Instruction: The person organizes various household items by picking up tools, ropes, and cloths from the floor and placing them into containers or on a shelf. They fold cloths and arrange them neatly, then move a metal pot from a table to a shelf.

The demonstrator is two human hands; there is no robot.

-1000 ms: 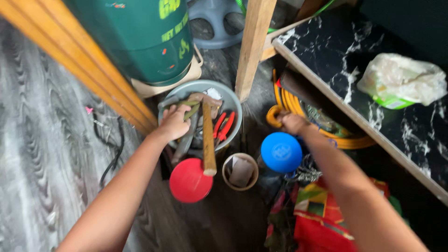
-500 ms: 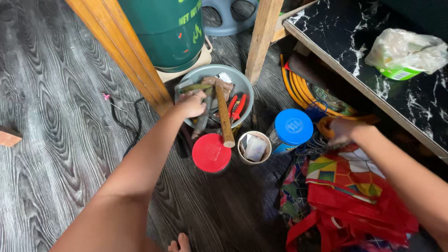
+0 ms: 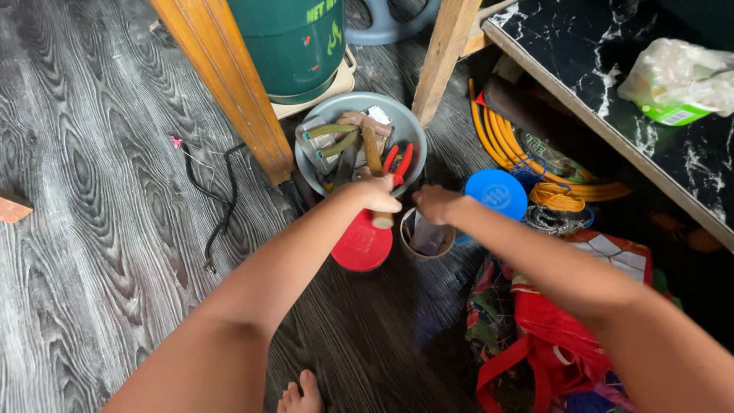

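Your right hand (image 3: 436, 203) has come in from 3 o'clock, fingers curled over the small cup (image 3: 425, 235) | left hand (image 3: 376, 193) grips the hammer handle (image 3: 372, 153) at the bowl's (image 3: 409, 126) 6 o'clock edge | open floor (image 3: 99, 191) at 9 o'clock

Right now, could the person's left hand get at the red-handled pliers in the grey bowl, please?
Probably yes: the left hand is at the grey bowl's near rim, and the red-handled pliers lie exposed on top just beyond, nothing covering them.

head cam | looks steeply down from above | near, arm's reach | grey wood floor (image 3: 92, 229) fills left
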